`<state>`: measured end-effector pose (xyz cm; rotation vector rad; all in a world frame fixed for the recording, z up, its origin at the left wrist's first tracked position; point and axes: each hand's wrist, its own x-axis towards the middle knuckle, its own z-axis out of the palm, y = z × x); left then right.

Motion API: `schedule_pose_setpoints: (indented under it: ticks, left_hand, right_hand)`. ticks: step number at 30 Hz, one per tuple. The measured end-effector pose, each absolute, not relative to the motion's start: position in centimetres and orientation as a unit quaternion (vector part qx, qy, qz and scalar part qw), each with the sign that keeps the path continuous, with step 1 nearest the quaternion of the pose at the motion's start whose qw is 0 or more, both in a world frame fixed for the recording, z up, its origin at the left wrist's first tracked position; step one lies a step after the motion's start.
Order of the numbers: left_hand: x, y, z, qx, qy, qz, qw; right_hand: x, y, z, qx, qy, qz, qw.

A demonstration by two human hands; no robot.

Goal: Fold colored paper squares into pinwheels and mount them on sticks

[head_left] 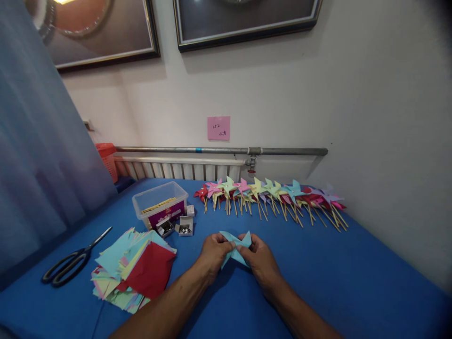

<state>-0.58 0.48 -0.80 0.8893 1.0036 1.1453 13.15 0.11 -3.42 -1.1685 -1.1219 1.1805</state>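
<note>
A light blue paper pinwheel (236,254) is held between my two hands, just above the blue-covered table. My left hand (213,254) pinches its left side, thumb near the middle. On the right side my right hand (260,260) grips the paper, its thumb also close to the centre. Pointed blades stick out above and below the fingers. Whether a pin sits at the centre is hidden by the thumbs. Left of my hands lies a messy stack of coloured paper squares (151,270), a red one on top. Two small open boxes of metal pins (185,229) stand beyond it.
A clear plastic tub (140,207) with thin wooden sticks (158,205) stands behind the pin boxes. Black-handled scissors (76,261) lie at the left. Finished pinwheels on sticks (271,188) line the back right. A radiator (176,168) and pipe run along the wall.
</note>
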Motion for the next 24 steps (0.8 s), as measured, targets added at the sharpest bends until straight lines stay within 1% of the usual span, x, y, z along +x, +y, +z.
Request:
schedule_pose_setpoints:
  ticks: [8, 16, 19, 24]
  left_hand:
    - [-0.6, 0.6, -1.1, 0.42, 0.451, 0.495, 0.612]
    - [-0.6, 0.4, -0.8, 0.431, 0.434, 0.489, 0.622]
    - [-0.7, 0.4, -0.5, 0.434, 0.449, 0.481, 0.615]
    - [-0.6, 0.3, -0.7, 0.437, 0.462, 0.475, 0.609]
  right_hand:
    - [12.8, 0.0, -3.0, -0.492, -0.443, 0.519, 0.54]
    - [13.1, -0.5, -2.1, -0.457, -0.44, 0.565, 0.527]
    - [13.1, -0.5, -2.1, -0.472, -0.447, 0.553, 0.521]
    - [13.1, -0.5, -2.1, -0.494, -0.495, 0.496, 0.514]
